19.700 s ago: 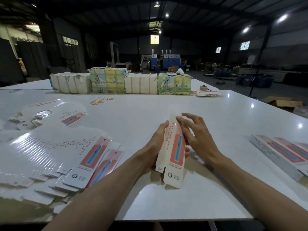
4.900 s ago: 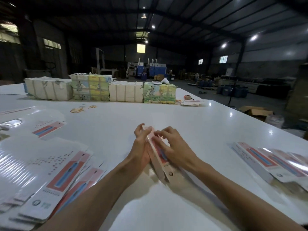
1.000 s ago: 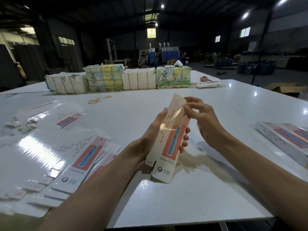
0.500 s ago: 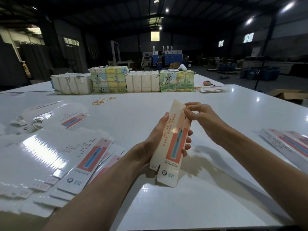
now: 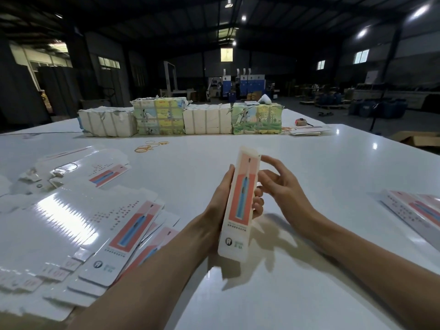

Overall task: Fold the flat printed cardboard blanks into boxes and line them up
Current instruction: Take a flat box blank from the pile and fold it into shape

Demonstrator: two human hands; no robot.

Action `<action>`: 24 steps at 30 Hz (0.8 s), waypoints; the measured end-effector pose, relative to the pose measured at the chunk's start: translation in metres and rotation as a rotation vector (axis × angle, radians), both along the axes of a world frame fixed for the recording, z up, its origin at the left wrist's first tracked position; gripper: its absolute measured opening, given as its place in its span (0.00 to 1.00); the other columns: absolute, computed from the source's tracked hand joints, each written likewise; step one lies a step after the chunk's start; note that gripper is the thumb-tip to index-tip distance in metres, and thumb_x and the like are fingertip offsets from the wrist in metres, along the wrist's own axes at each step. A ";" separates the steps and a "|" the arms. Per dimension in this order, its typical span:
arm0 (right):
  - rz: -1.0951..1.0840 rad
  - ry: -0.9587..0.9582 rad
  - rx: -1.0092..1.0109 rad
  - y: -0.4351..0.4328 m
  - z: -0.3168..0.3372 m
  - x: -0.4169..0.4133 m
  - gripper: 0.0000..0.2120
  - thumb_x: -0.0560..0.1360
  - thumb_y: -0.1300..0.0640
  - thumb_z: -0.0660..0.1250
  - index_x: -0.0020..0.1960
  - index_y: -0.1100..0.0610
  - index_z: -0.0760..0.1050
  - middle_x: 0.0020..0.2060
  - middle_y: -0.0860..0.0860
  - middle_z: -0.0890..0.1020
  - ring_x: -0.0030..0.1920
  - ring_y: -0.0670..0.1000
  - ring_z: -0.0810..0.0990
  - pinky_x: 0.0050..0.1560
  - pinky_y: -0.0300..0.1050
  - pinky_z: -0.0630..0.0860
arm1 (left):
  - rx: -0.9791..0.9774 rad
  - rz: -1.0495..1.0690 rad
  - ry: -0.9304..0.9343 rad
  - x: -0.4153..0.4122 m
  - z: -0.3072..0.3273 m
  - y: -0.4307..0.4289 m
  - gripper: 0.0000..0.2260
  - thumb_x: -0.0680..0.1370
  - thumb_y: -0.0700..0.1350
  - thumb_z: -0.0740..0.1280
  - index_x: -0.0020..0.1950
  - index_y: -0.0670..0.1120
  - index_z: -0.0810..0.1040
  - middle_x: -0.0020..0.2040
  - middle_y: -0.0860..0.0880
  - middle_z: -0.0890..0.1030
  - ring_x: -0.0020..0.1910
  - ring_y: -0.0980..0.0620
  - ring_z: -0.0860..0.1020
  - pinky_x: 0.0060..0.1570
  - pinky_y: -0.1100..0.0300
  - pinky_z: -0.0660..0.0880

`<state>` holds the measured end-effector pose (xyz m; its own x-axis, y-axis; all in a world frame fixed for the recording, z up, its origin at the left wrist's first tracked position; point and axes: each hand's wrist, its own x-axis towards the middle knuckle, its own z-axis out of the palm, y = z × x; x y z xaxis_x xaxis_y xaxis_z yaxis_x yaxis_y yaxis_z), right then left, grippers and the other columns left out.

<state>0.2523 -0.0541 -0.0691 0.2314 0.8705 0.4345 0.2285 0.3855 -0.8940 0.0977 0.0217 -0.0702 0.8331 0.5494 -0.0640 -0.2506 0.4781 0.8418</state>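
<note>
A long, narrow white cardboard box printed with a coral panel and a blue toothbrush (image 5: 241, 201) is held over the middle of the glossy white desk (image 5: 297, 148), standing nearly on end with its top leaning away from the person and its printed face toward the camera. The left hand (image 5: 219, 208) grips it around the middle: the thumb lies along the left edge and the fingers (image 5: 258, 203) curl round the back and show at the right edge. The right hand (image 5: 283, 189) is just beside the box with its fingers loosely spread and holding nothing; its index fingertip reaches to the upper right edge, though I cannot tell whether it touches. To the left lies a fanned pile of flat white printed cardboard blanks (image 5: 78, 222). At the right edge of the desk, well apart, finished boxes of the same print (image 5: 419, 210) lie side by side. Along the far edge stand 4 paper-wrapped bundles (image 5: 181, 119), with some yellow rubber bands (image 5: 151, 146) in front of them.
</note>
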 end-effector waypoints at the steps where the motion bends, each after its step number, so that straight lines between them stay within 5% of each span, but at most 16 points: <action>1: 0.006 0.014 0.025 0.000 0.001 0.000 0.21 0.84 0.49 0.66 0.75 0.45 0.68 0.56 0.53 0.87 0.58 0.57 0.85 0.66 0.59 0.78 | 0.032 0.025 0.027 0.000 0.000 0.000 0.29 0.84 0.67 0.54 0.54 0.42 0.78 0.39 0.43 0.80 0.32 0.50 0.80 0.34 0.58 0.81; 6: 0.015 0.092 0.092 0.000 0.005 -0.005 0.19 0.85 0.51 0.64 0.74 0.38 0.69 0.52 0.52 0.87 0.58 0.57 0.86 0.63 0.56 0.81 | 0.218 0.228 0.121 0.005 0.002 -0.008 0.28 0.85 0.65 0.55 0.62 0.44 0.81 0.47 0.40 0.86 0.39 0.42 0.86 0.39 0.52 0.84; 10: -0.032 0.040 0.082 0.002 0.008 -0.001 0.21 0.83 0.44 0.65 0.76 0.38 0.69 0.52 0.53 0.85 0.57 0.56 0.87 0.59 0.53 0.84 | 0.316 0.394 0.197 0.016 0.010 -0.005 0.20 0.85 0.59 0.62 0.67 0.44 0.73 0.44 0.40 0.85 0.35 0.42 0.85 0.35 0.52 0.83; 15: -0.077 0.014 0.031 0.005 0.003 -0.001 0.20 0.85 0.45 0.62 0.76 0.38 0.69 0.51 0.46 0.86 0.57 0.50 0.86 0.55 0.47 0.85 | 0.363 0.514 0.186 0.033 -0.007 -0.002 0.18 0.85 0.57 0.64 0.72 0.62 0.62 0.53 0.41 0.84 0.43 0.41 0.87 0.47 0.44 0.86; 19: -0.099 0.013 0.034 0.005 0.000 -0.005 0.19 0.85 0.47 0.62 0.75 0.40 0.70 0.48 0.51 0.84 0.53 0.51 0.88 0.43 0.42 0.84 | 0.404 0.523 0.070 0.036 -0.013 -0.001 0.16 0.85 0.54 0.66 0.71 0.63 0.67 0.47 0.46 0.85 0.41 0.41 0.87 0.38 0.50 0.84; 22: -0.090 0.025 0.012 0.004 -0.001 -0.008 0.21 0.85 0.47 0.62 0.77 0.42 0.69 0.45 0.48 0.84 0.52 0.50 0.87 0.40 0.43 0.84 | 0.364 0.466 -0.011 0.029 -0.014 -0.005 0.18 0.82 0.62 0.65 0.71 0.63 0.71 0.54 0.46 0.86 0.50 0.39 0.87 0.43 0.46 0.85; 24: -0.071 0.053 -0.004 0.002 0.000 -0.008 0.22 0.84 0.45 0.64 0.77 0.40 0.69 0.46 0.49 0.84 0.53 0.50 0.87 0.39 0.44 0.84 | 0.332 0.366 -0.011 0.023 -0.011 -0.010 0.29 0.75 0.70 0.64 0.74 0.62 0.71 0.61 0.44 0.85 0.55 0.37 0.86 0.47 0.43 0.85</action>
<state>0.2445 -0.0520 -0.0691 0.3149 0.8530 0.4161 0.2073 0.3661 -0.9072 0.1212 0.0119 -0.0817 0.5814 0.7953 0.1716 -0.3614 0.0634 0.9303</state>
